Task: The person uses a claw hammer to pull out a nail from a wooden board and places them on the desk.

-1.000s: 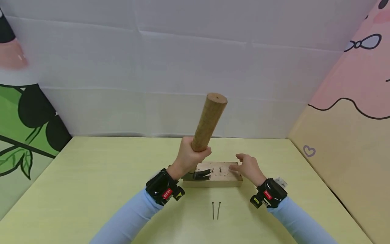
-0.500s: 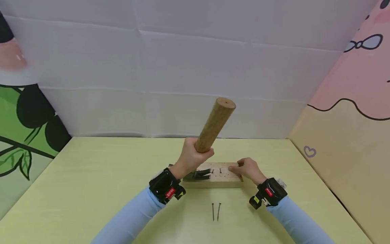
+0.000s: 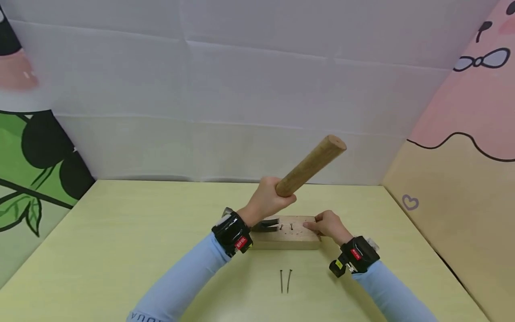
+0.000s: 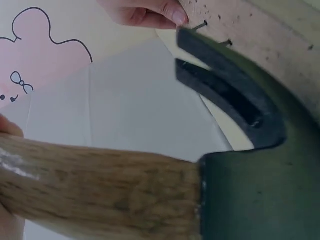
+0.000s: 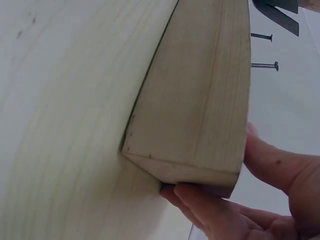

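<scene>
My left hand (image 3: 266,202) grips the wooden handle (image 3: 311,165) of a claw hammer, which leans up to the right. The dark claw (image 4: 235,90) of the hammer lies over the wooden block (image 3: 286,245), close beside two nails standing in it. One upright nail (image 5: 265,65) and its neighbouring nail (image 5: 261,36) show along the block's top in the right wrist view. Whether the claw touches a nail, I cannot tell. My right hand (image 3: 331,225) holds the block's right end, thumb on top and fingers against the end face. Part of the hammer head is hidden behind my left wrist.
Two loose nails lie on the pale table (image 3: 161,214) in front of the block: a left nail (image 3: 281,281) and a right nail (image 3: 289,281). A white sheet (image 3: 257,89) hangs behind the table. A printed panel (image 3: 450,214) borders the right side.
The left hand has moved right, and the hammer handle has tipped further right and down. My right hand's raised fingers have come down and taken hold of the block's end.
</scene>
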A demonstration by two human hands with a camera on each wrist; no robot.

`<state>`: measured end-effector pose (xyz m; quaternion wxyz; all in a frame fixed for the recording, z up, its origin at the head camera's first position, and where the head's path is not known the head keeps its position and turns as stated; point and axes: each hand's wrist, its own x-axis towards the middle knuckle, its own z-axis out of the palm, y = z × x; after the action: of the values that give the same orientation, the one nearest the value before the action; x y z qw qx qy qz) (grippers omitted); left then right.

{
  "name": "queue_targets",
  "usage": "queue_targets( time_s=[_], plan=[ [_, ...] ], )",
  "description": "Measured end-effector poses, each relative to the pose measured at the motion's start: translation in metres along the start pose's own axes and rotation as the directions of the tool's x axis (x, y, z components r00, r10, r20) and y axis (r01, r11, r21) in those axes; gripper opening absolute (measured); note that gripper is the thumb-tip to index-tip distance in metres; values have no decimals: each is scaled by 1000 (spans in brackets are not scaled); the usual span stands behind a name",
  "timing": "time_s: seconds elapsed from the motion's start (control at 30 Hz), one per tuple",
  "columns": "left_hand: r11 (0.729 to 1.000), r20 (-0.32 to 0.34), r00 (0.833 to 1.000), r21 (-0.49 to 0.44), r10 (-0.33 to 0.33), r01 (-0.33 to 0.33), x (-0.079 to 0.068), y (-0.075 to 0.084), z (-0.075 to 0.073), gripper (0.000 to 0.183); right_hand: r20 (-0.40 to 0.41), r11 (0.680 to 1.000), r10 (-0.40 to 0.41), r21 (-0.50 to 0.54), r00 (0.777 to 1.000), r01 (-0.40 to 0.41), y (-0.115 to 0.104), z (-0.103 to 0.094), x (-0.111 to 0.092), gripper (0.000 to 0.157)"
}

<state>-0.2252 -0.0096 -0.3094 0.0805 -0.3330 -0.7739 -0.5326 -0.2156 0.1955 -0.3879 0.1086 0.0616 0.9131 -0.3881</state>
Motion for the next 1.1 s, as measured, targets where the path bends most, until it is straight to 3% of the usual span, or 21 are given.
queue_targets(
  time_s=[0.13, 0.33, 0.9, 1.1],
  plan=[
    [997, 100, 994, 73, -46, 38, 11, 1, 2, 11, -7, 1000, -14, -20, 1000, 14, 0, -1, 0, 33],
    [983, 201, 978, 181, -54, 17, 20, -2, 11, 14, -11, 999, -34, -38, 999, 34, 2, -2, 2, 39],
    [926, 308, 946, 376, -101, -23, 26, 4, 43, 5, -21, 997, -60, -42, 998, 59, 8, -4, 3, 43],
    [912, 296, 950, 409, -98, -33, 29, 3, 50, 9, -26, 996, -83, -38, 996, 82, 11, -1, 4, 43]
  ],
)
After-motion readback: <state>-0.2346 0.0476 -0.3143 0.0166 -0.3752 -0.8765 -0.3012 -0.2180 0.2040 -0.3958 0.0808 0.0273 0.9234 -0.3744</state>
